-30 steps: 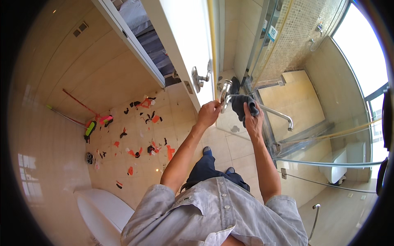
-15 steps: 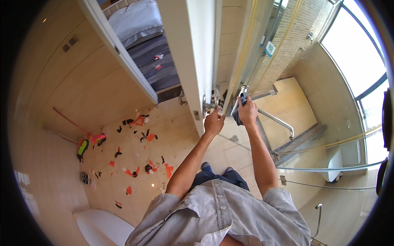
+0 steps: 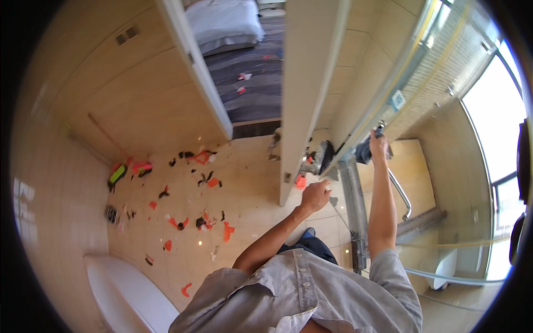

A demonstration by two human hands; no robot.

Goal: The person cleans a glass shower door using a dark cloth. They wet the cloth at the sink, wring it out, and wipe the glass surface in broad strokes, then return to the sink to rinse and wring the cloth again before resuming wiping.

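Observation:
My right hand (image 3: 380, 146) is closed around a dark grey cloth (image 3: 363, 152) at the upper end of a curved metal bar (image 3: 401, 195) on the glass shower side. A small metal end pokes up just above the fingers. My left hand (image 3: 316, 196) hangs over the tiled floor, by the lower edge of the white door (image 3: 312, 100). Its fingers are loosely bent and partly apart, and nothing shows in them. A metal door handle (image 3: 275, 143) sits on the door's left face.
Red and black scraps (image 3: 204, 221) litter the floor at left, near a green and black object (image 3: 117, 174). A white tub (image 3: 125, 291) stands at lower left. Beyond the doorway is a bed (image 3: 244, 72). A dark raised threshold (image 3: 352, 194) borders the shower; a toilet (image 3: 445, 271) is at right.
My view has turned left, and the door appears further right. My left hand has come away from the door handle. The right hand has moved outward to the right, still with the cloth.

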